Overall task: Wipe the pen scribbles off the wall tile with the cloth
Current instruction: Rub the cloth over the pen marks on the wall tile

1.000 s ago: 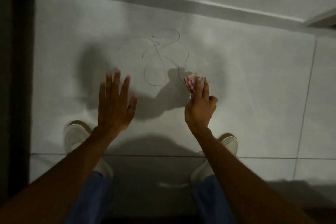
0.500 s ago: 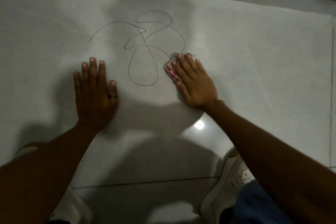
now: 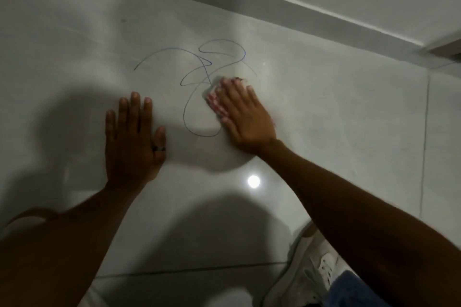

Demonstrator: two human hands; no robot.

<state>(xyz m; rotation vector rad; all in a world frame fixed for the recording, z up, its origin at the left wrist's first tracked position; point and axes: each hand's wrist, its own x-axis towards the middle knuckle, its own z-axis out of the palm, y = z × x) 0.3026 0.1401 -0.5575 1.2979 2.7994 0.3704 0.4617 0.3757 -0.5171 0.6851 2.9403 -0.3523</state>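
Blue pen scribbles (image 3: 199, 75) loop across a large pale grey tile (image 3: 324, 107). My right hand (image 3: 245, 114) lies flat with fingers together, pressing a red-and-white checked cloth (image 3: 215, 103) onto the tile at the right side of the scribbles. Only the cloth's left edge shows beside my fingers. My left hand (image 3: 133, 137), wearing a dark ring, rests flat and spread on the tile to the left of the lowest loop, holding nothing.
A raised pale ledge (image 3: 299, 12) runs diagonally above the tile. Grout lines (image 3: 424, 144) mark the neighbouring tiles to the right and below. A white shoe (image 3: 311, 271) shows at the lower right. A bright light reflection (image 3: 253, 181) sits below my right wrist.
My right hand went from holding the bunched cloth off to the right to pressing it flat on the scribbles, sliding left. The view moved closer. My left hand settled flat.
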